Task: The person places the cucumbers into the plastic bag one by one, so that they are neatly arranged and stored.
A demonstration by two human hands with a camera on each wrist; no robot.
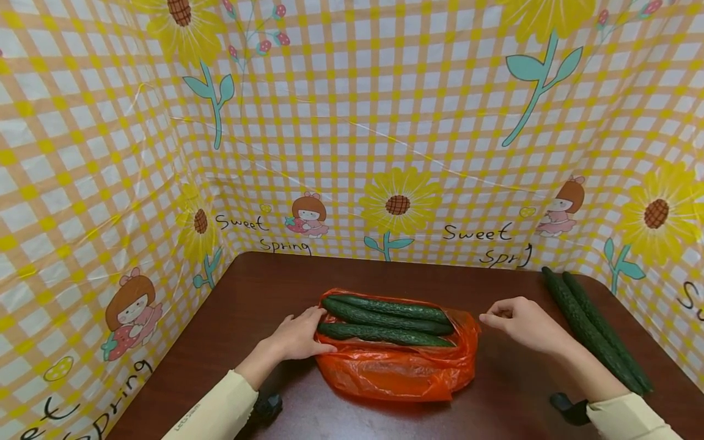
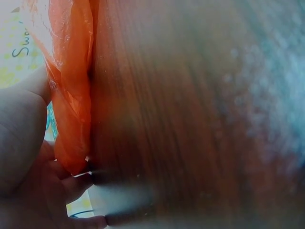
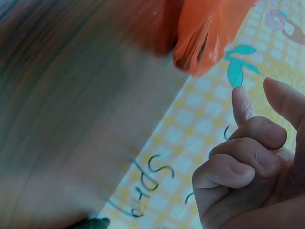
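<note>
A red-orange plastic bag lies on the table with its mouth folded open. Three long green cucumbers lie side by side inside it. My left hand holds the bag's left end, thumb on the near side and fingers at the far side; in the left wrist view, the orange film runs between thumb and fingers. Just off the bag's right end is my right hand, not touching it. The right wrist view shows its thumb and index finger apart, the other fingers curled, with nothing held.
Two more cucumbers lie together at the table's right edge, beyond my right forearm. The dark brown wooden table meets checked, flower-printed cloth at the back and both sides. A black device sits under each wrist.
</note>
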